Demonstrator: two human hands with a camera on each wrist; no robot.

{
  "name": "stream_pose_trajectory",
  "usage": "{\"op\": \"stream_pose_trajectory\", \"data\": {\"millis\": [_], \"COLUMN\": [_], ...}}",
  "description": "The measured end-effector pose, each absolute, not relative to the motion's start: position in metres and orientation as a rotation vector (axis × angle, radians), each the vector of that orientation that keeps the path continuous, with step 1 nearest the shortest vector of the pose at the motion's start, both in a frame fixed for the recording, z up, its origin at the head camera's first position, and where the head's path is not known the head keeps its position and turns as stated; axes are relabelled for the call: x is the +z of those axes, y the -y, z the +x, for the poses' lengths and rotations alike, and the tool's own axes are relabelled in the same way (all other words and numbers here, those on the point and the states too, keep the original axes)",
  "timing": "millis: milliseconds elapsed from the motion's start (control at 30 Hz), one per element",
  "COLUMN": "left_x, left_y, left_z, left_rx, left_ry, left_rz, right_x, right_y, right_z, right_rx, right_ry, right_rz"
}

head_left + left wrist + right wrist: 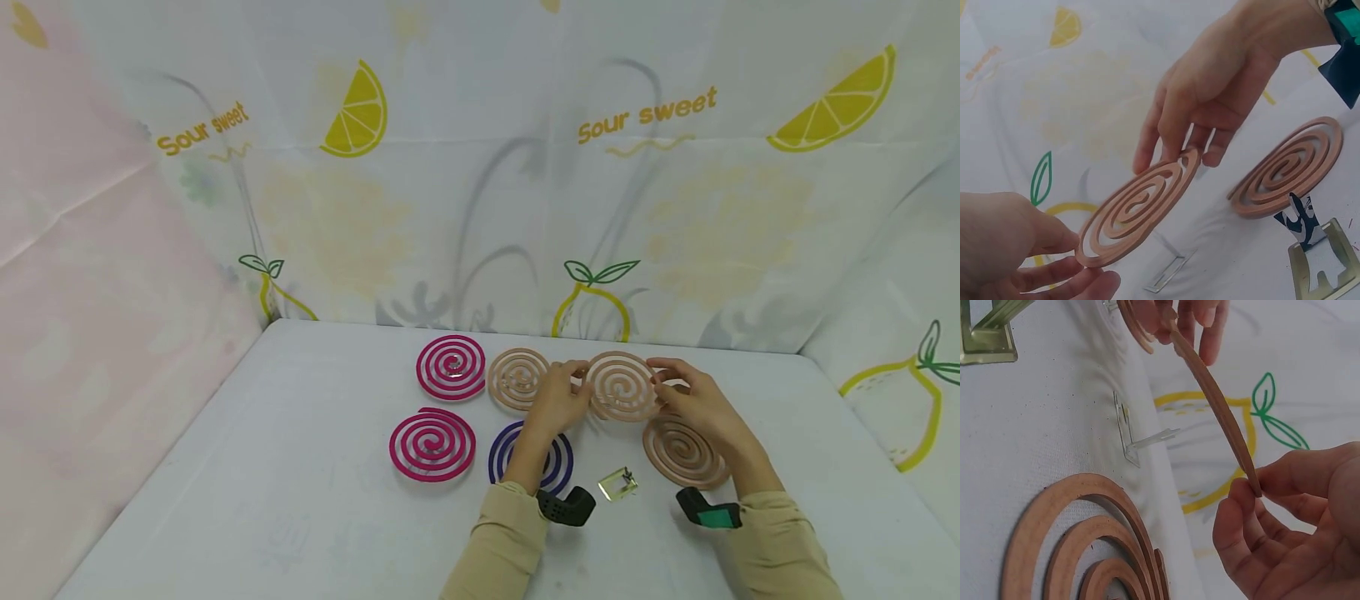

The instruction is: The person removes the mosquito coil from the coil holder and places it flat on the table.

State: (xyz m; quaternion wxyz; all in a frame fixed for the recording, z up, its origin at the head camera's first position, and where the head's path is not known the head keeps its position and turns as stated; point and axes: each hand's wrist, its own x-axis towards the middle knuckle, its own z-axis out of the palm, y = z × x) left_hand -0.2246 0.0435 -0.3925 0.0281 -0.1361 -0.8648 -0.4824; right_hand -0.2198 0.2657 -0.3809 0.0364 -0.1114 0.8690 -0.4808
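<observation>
A tan mosquito coil (622, 354) is held up by both hands above the table. At its left rim, my left hand (558, 398) pinches it between thumb and fingers. My right hand (697, 404) pinches the opposite rim. The right wrist view shows the coil (1225, 419) edge-on and tilted. Below it, a small metal coil stand (1125, 434) with a raised prong rests on the table. Another tan coil (1329, 144) lies under my right forearm, partly hidden in the head view.
Two magenta coils (451, 337) (393, 450) lie at the left. A third tan coil (491, 383) sits beside my left hand, and a dark blue coil (492, 458) is partly covered by my left wrist. Nearer the front lies a gold-coloured metal stand (604, 490). Printed cloth walls border the table.
</observation>
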Motion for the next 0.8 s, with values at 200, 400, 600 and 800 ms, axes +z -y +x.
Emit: {"op": "stream_pose_trajectory", "data": {"millis": [200, 400, 600, 800], "left_x": [-0.3932, -0.3924, -0.3912, -0.3921], "left_y": [-0.0445, -0.0468, -0.0487, -0.05], "left_z": [-0.225, -0.2254, -0.2244, -0.2223], "left_rx": [-1.664, -1.722, -1.742, -1.803], "left_ry": [2.59, 2.569, 2.568, 2.565], "left_rz": [-0.363, -0.372, -0.373, -0.388], "right_x": [-0.3769, -0.3748, -0.3735, -0.3715], "right_y": [-0.266, -0.2693, -0.2736, -0.2748], "right_z": [-0.2182, -0.2163, -0.2139, -0.2118], "right_rx": [-1.478, -1.421, -1.38, -1.35], "right_ry": [-2.681, -2.718, -2.738, -2.768], "right_rz": [-0.341, -0.38, -0.388, -0.407]}}
